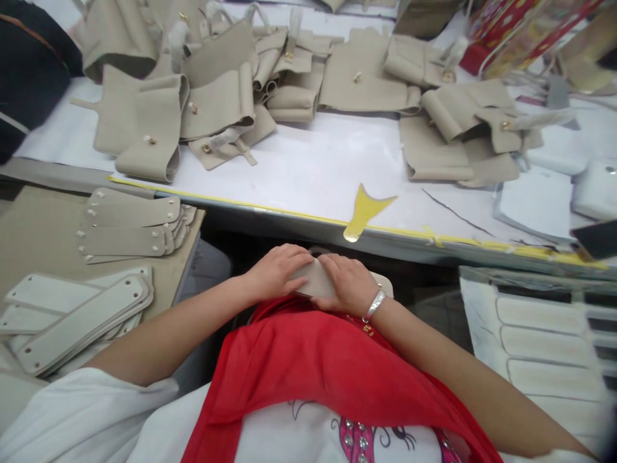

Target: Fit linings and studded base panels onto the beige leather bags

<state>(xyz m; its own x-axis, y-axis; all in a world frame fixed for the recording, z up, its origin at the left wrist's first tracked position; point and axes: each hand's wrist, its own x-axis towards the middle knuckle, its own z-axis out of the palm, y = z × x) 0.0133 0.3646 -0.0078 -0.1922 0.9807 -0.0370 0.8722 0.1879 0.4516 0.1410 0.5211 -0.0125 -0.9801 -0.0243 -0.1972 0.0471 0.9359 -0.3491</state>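
Observation:
Both hands rest close to my body, below the table's edge, above a red cloth (pixel 308 366) on my lap. My left hand (pixel 274 271) and my right hand (pixel 344 283) both have fingers curled over a beige strap piece (pixel 315 281) held between them. A silver bracelet (pixel 375 305) circles my right wrist. The strap's ends are mostly covered by the fingers.
A white table (pixel 313 167) with a yellow-taped front edge carries many beige leather pieces with snaps (pixel 216 96) and a yellow shaped tool (pixel 362 209). Stacks of beige straps (pixel 130 228) and pale straps (pixel 81 315) lie on a board at left. White strips (pixel 540 315) lie at right.

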